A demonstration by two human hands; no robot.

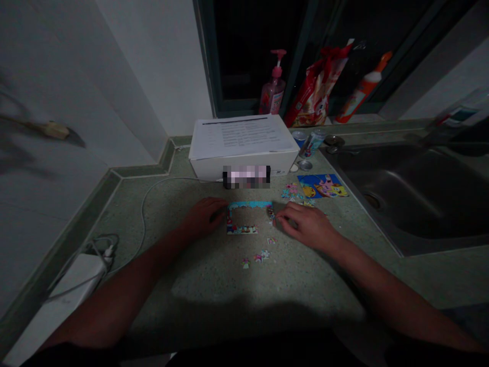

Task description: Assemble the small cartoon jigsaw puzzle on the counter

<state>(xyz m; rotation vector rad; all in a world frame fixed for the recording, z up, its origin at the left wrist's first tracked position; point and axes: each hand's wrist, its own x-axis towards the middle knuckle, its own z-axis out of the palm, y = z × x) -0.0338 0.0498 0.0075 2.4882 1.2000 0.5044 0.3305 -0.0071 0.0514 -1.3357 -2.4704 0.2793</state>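
Observation:
A partly joined jigsaw puzzle point(250, 204) lies on the counter as a border: blue top, left side, part of the bottom and a strip on the right. My left hand point(206, 216) is bent, its fingertips and thumb held against the left edge. At the right strip, my right hand point(305, 224) has thumb and fingers drawn together at the edge of a puzzle piece point(270, 213); the exact contact is hard to see. Below the border lie a loose piece point(271, 240), a small cluster point(262, 256) and another piece point(245, 263).
More pieces point(291, 191) lie beside a cartoon picture card point(324, 186). Behind stand a white box point(244, 137) with a printed sheet and a pixelated object point(246, 176) in front. The sink point(397, 244) is right; a cable point(143, 209) and power strip point(72, 280) are left.

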